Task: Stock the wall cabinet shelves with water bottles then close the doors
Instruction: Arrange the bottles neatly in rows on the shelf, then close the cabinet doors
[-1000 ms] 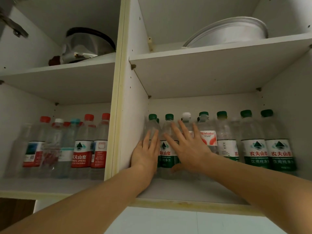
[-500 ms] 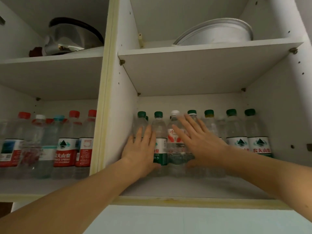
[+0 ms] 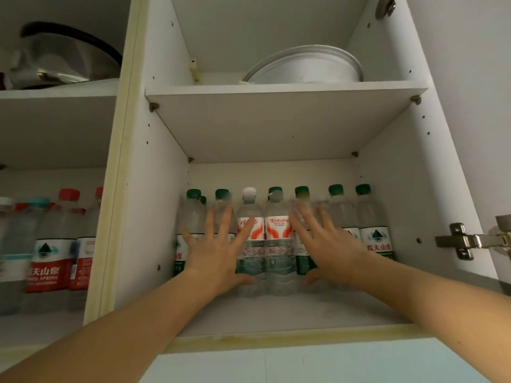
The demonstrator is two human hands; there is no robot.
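Several water bottles stand in a row on the lower right shelf point(image 3: 276, 313) of the wall cabinet, most with green caps. Two in the middle carry red and white labels, one white-capped point(image 3: 249, 230) and one green-capped point(image 3: 278, 230). My left hand point(image 3: 214, 250) lies flat with spread fingers against the green-capped bottles point(image 3: 193, 214) on the left of the row. My right hand point(image 3: 326, 244) presses with straight spread fingers on the bottles right of the middle. A green-labelled bottle point(image 3: 373, 233) stands at the row's right end. Neither hand grips anything.
The lower left shelf holds several bottles with red labels point(image 3: 47, 261). A metal pot lid point(image 3: 69, 56) sits on the upper left shelf, a white basin point(image 3: 304, 64) on the upper right shelf. A door hinge point(image 3: 464, 240) sticks out on the right wall.
My hands have spread apart along the row, the right one moving rightward, so the two red-and-white labelled bottles now show between them. The view has shifted to the right.
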